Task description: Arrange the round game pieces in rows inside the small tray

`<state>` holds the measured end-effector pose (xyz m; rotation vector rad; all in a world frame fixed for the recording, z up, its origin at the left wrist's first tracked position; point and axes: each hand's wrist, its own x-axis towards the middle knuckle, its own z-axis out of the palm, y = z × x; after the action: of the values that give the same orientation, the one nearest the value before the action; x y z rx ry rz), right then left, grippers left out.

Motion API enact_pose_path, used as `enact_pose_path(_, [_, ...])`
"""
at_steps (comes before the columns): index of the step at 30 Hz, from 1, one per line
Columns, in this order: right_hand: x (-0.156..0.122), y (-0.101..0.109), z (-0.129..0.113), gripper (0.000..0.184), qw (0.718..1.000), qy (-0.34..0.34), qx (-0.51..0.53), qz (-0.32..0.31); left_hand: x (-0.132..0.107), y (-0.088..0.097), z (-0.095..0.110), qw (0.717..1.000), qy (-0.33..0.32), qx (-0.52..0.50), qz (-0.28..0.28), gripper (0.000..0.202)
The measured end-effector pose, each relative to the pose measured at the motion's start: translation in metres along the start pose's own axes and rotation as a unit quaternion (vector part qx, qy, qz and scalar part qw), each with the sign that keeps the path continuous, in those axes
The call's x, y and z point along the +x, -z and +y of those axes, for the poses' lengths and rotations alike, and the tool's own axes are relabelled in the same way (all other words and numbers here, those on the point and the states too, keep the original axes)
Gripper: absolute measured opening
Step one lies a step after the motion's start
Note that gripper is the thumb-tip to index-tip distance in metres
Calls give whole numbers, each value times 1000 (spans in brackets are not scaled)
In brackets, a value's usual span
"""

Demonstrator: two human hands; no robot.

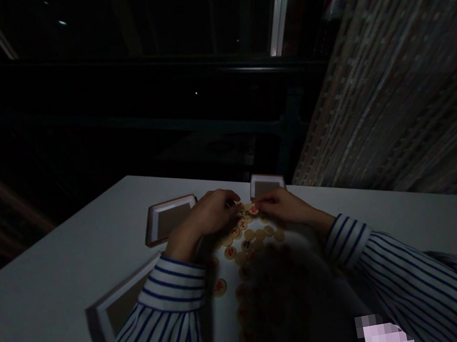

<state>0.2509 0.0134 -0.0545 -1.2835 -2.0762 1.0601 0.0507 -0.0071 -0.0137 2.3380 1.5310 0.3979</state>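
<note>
Round wooden Chinese chess pieces lie loose on the white table, some marked in red and some in dark characters. At the far end of the spread my right hand (280,206) pinches a red-marked Chinese chess piece (253,209) between thumb and fingers. My left hand (216,211) is curled opposite, its thumb and forefinger closed around a Chinese chess piece (240,205) that is partly hidden. Between and below both hands sit more pieces, among them a red-marked one (242,224) and a dark-marked one (247,245). Those nearest me are lost in shadow.
A shallow box lid or tray (150,224) lies left of my left hand, with a larger one (94,327) by my left forearm. Another small tray (280,177) is behind my right hand. A beaded curtain (392,79) hangs at the right, near a bottle (335,1).
</note>
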Motion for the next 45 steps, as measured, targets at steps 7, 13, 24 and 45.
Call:
enact_pose_path(7, [-2, 0, 8, 29, 996, 53, -73, 25, 2, -4, -6, 1000, -1, 24, -8, 34])
enact_pose_path(13, [-5, -3, 9, 28, 990, 42, -134, -2, -2, -2, -6, 993, 25, 69, -90, 27])
enact_pose_path(24, [-3, -12, 4, 25, 971, 40, -236, -9, 1, -13, -5, 982, 27, 116, -146, 21])
enact_pose_path(45, [-8, -14, -6, 31, 932, 20, -363, -10, 0, -15, -4, 979, 38, 116, -162, 24])
